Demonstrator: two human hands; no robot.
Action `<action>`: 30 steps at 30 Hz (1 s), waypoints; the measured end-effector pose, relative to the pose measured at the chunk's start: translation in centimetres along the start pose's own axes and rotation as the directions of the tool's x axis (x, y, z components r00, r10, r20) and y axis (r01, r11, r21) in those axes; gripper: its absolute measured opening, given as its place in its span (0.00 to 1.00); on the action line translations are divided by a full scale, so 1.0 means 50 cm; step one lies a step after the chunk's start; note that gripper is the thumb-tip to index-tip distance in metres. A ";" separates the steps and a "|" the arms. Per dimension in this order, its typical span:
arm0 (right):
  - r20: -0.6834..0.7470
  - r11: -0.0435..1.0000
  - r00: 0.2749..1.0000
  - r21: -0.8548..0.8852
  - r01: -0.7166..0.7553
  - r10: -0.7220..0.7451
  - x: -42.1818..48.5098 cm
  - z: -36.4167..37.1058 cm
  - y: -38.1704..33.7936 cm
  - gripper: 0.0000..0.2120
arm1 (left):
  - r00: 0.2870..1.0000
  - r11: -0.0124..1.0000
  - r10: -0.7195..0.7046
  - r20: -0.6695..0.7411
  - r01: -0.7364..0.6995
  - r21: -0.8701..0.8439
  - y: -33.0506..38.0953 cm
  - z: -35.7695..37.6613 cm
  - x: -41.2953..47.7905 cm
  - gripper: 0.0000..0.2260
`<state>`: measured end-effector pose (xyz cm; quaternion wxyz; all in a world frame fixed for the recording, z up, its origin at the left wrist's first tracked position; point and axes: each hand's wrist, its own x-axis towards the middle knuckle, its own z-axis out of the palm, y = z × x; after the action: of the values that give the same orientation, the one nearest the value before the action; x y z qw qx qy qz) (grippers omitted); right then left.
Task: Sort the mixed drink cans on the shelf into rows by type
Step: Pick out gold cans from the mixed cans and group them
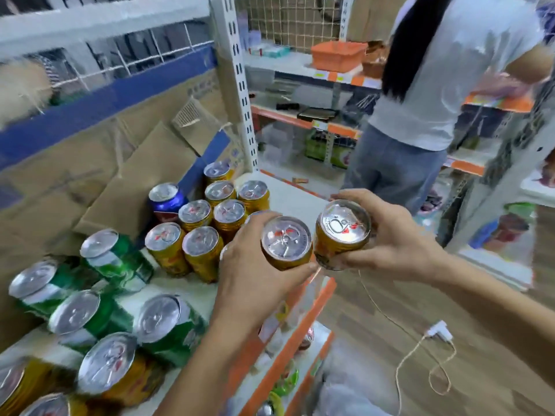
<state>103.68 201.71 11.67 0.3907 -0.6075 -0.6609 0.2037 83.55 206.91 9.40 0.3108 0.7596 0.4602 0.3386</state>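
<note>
- Shop aisle; a white shelf [288, 199] with an orange front edge carries the cans.
- Left hand [255, 265]: fingers curled round left can [286, 241]. Right hand [399, 238]: fingers wrapped round right can [342, 226]. Both cans are upright, side by side above the shelf's front edge.
- Gold rows [210, 214] stand toward the back right corner, green cans [114, 259] to their left, and a blue can [166, 202] at the back.
- Likely sealed, so weighty; the thin, smooth walls could dent or slip. Grip mid-body.

The golden-yellow metal can [286, 244] in the left grip [255, 271] and the matching golden-yellow can [342, 225] in the right grip [396, 238] have silver lids with red marks. The round green metal cans [117, 261] carry white bands. One blue metal can [166, 202] shows a red patch. The white shelf [288, 195] has an orange edge.
</note>
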 end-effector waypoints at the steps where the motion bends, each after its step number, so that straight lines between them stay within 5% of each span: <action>1: 0.032 1.000 0.999 0.003 0.022 -0.022 0.032 -0.004 0.020 0.37 | 0.999 0.999 -0.033 -0.012 0.033 0.024 0.004 0.009 0.020 0.32; 12: 0.334 0.974 0.917 0.023 0.224 -0.219 0.302 -0.040 0.210 0.34 | 0.955 0.962 -0.215 -0.205 0.243 0.125 0.030 0.093 0.190 0.31; 20: 0.500 0.973 0.835 0.131 0.189 -0.229 0.380 0.031 0.288 0.37 | 0.766 0.937 -0.299 -0.570 0.349 -0.023 0.016 0.049 0.311 0.30; 23: 0.565 0.952 0.767 0.195 0.234 -0.304 0.376 0.061 0.291 0.38 | 0.752 0.905 -0.323 -0.575 0.424 0.046 -0.011 0.047 0.364 0.32; 30: 0.632 0.890 0.628 0.288 0.355 -0.454 0.371 0.108 0.276 0.39 | 0.843 0.752 -0.328 -0.426 0.506 0.423 -0.036 0.061 0.449 0.30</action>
<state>109.27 223.12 3.10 0.1950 -0.2964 -0.8612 0.3639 92.89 227.53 11.33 0.0818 0.6237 0.7386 0.2425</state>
